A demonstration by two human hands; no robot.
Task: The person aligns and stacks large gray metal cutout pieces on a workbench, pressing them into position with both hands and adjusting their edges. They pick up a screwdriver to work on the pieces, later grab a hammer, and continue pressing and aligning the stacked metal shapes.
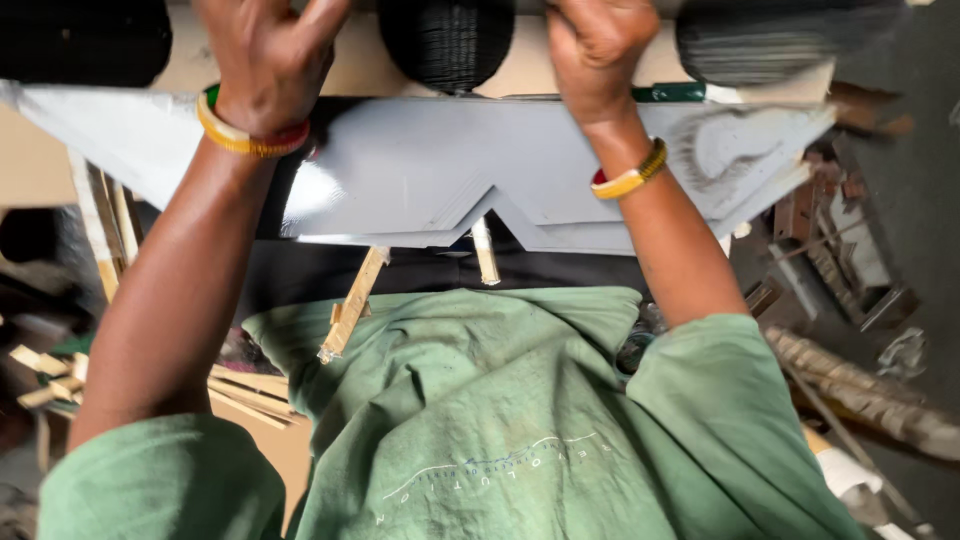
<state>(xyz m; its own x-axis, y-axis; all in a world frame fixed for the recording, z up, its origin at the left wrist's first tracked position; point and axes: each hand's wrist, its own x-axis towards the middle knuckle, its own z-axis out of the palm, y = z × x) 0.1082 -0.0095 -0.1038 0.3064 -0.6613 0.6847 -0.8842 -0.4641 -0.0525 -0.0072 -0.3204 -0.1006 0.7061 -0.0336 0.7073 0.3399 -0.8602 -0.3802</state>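
Your left hand [268, 62] and right hand [598, 55] are both clenched at the far edge of the grey painted panel [440, 170] lying across your lap, and its glossy, possibly wet coat could smear if your wrists drag.

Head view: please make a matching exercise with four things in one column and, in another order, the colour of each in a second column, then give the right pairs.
Things:
1. flat panel under the hands
2. shirt
3. bangle on the right wrist
4. round woven object at the top centre

Colours:
A. black
B. green
C. grey
D. yellow

Right pairs: 1-C, 2-B, 3-D, 4-A. The left hand and the right hand are both curled at the panel's far edge.
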